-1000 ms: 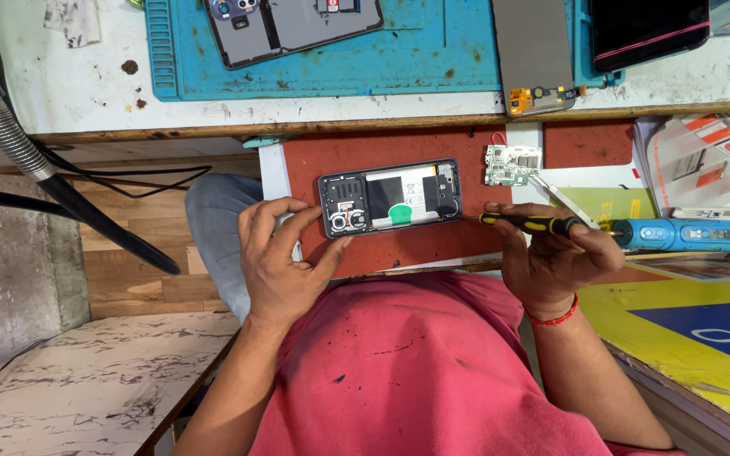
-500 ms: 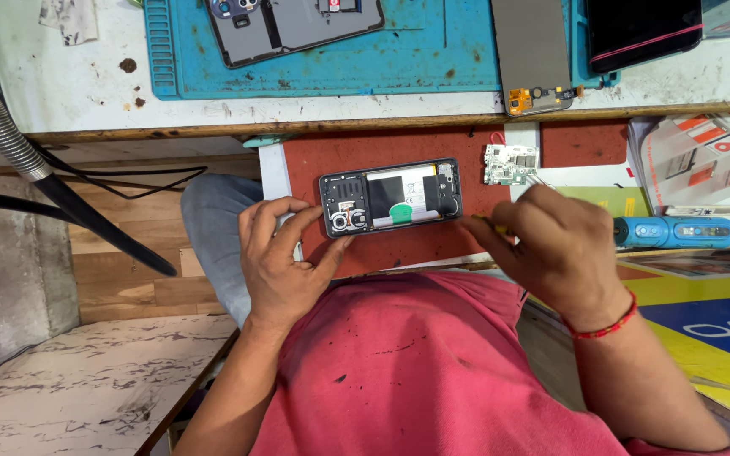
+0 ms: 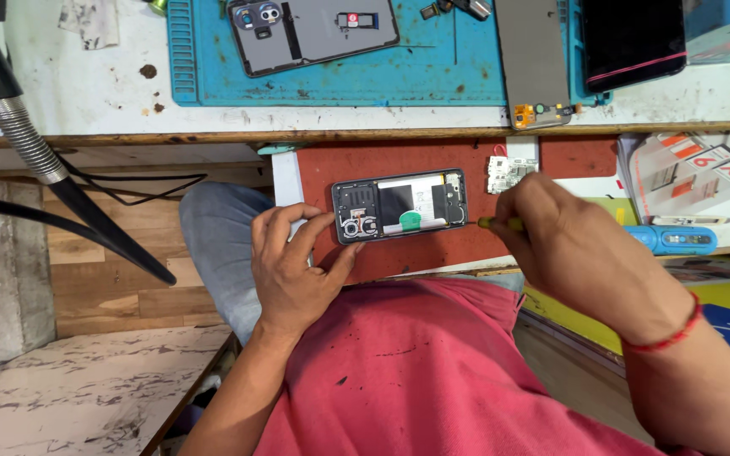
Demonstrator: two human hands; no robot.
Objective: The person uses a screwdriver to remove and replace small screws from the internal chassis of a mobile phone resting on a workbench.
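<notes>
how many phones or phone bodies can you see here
3 at least: an opened phone on the red mat under the hands, a back shell on the blue mat, a dark phone top right. Others may be hidden.

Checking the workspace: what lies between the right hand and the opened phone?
Head view: only the yellow screwdriver tip, running from the right hand to the opened phone.
</notes>
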